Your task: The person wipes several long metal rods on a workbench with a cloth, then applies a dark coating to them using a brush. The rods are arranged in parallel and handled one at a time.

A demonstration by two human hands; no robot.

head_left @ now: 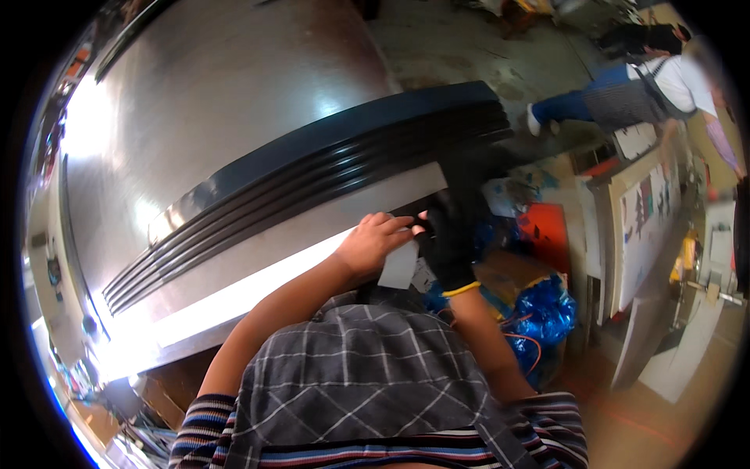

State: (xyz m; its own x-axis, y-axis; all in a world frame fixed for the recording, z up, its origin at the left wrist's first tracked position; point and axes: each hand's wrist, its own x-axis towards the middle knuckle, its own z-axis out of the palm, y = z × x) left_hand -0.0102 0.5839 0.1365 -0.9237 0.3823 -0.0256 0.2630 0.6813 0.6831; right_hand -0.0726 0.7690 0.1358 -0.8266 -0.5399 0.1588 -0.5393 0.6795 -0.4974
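Note:
My bare left hand [378, 238] and my right hand [447, 246], in a black glove with a yellow cuff and bare fingertips, meet in front of my apron at the table's near edge. Both hands' fingers are closed and bent toward each other. A small pale flat piece [399, 266] hangs just below them; which hand grips it is unclear. Something dark shows between the fingertips, too small to name. Just beyond lie several long dark ribbed metal strips [344, 160], side by side on the shiny metal table [258, 78].
Blue plastic wrapping [547, 313] and an orange-red panel [544, 234] sit to the right of my right arm. Further right, boards [644, 227] lean upright. Another person [648, 90] in a dark apron stands at the far right, with someone in black behind.

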